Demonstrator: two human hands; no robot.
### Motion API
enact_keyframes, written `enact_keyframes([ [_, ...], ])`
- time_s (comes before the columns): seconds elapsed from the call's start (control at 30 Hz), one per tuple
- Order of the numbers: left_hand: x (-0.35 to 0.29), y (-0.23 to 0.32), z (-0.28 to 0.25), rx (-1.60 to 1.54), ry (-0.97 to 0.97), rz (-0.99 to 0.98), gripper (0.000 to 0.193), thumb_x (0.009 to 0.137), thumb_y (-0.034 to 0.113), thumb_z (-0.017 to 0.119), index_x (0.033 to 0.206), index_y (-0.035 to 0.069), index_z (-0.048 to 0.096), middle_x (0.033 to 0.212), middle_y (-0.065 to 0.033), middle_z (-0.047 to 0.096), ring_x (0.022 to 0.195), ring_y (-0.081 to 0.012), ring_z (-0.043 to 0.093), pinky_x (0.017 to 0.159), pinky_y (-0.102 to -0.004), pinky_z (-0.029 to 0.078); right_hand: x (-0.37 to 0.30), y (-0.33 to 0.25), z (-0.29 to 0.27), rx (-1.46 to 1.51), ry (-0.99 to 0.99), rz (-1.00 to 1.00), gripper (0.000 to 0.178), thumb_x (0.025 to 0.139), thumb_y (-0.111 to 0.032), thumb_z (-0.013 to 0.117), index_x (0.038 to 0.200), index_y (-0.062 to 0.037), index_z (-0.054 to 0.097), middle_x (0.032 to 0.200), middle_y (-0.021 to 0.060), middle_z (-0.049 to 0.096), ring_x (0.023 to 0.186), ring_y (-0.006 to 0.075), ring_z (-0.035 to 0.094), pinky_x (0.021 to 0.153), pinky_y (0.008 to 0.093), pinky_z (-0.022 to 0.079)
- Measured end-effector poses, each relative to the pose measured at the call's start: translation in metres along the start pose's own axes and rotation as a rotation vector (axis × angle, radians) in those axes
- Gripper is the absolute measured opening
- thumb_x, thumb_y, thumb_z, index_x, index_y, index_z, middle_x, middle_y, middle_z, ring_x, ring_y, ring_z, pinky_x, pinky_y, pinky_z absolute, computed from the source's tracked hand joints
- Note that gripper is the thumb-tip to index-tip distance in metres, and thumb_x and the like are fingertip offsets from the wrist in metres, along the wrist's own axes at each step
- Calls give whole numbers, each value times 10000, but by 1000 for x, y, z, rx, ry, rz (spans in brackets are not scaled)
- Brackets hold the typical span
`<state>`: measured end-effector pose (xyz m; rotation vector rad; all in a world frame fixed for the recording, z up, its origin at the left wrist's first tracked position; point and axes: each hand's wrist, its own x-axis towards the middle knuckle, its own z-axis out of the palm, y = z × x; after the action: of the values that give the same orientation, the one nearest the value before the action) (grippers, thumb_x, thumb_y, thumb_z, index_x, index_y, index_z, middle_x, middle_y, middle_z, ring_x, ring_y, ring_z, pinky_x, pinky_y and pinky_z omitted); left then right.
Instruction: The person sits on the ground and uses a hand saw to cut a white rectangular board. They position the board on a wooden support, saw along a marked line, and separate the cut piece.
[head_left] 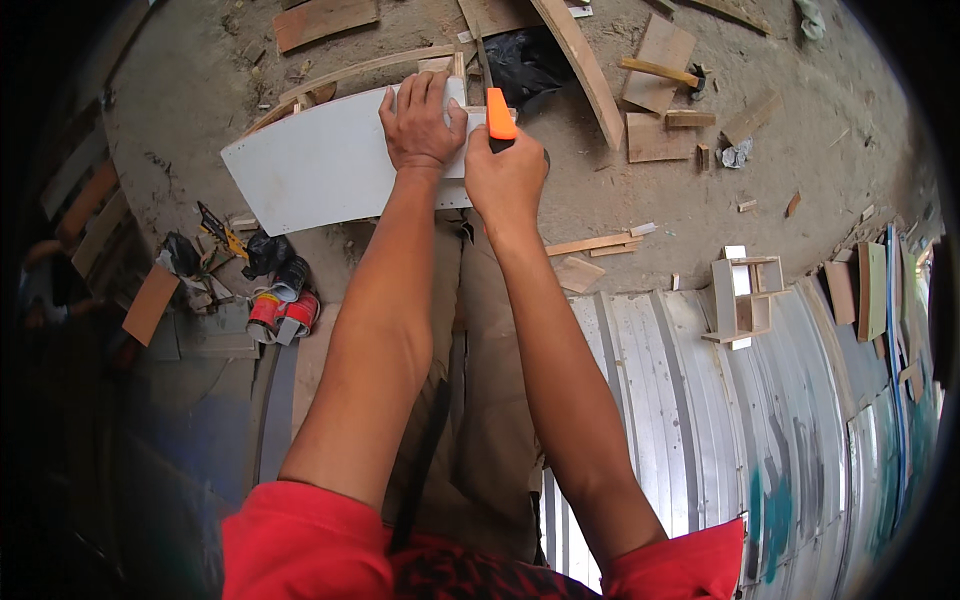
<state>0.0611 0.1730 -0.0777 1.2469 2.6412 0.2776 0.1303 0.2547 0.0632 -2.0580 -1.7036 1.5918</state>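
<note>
A white board (310,165) lies across in front of my legs, with a curved wooden frame (350,72) along its far side. My left hand (422,125) rests flat on the board near its right end, fingers stretched toward the far edge and slightly apart. My right hand (506,180) is closed around the orange handle (499,112) of a handsaw beside that end. The narrow saw blade (483,62) points away from me. Where the blade meets the board is hidden by my hands.
A curved wooden plank (582,70) and a black plastic bag (525,65) lie ahead. Wood offcuts (660,138) are scattered at the right. Red cans (298,312) stand at the left. A small wooden frame (745,297) sits on corrugated metal sheets (690,400).
</note>
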Motion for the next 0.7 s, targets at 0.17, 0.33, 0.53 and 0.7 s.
enact_keyframes([
  [0.17,0,-1,-2,30,-36,-22,458,848,308,559,1288,186,599,1305,2,590,1278,-180,501,1131,-446,279,-117,0,-52,107,-60,95,223,939,-174,640,853,31,620,652,136,589,539,204,553,572,366,445],
  [0.33,-5,-2,-9,5,-45,-59,470,848,313,556,1296,179,598,1312,-11,585,1281,-188,499,1135,-457,271,-214,-17,-126,-63,-187,175,161,946,-142,653,935,17,675,669,130,630,605,193,646,571,329,483],
  [0.53,1,2,-5,42,-43,5,468,853,325,551,1298,186,587,1307,1,585,1281,-180,501,1132,-457,279,-59,-8,-53,29,-108,201,283,912,-166,622,741,56,585,559,146,558,513,214,498,565,390,427],
  [0.7,0,0,-1,42,-21,3,471,850,325,554,1300,189,585,1301,-1,592,1276,-177,507,1125,-452,285,-61,14,-30,101,-3,24,235,896,-154,627,787,54,610,647,176,621,536,336,530,583,420,442],
])
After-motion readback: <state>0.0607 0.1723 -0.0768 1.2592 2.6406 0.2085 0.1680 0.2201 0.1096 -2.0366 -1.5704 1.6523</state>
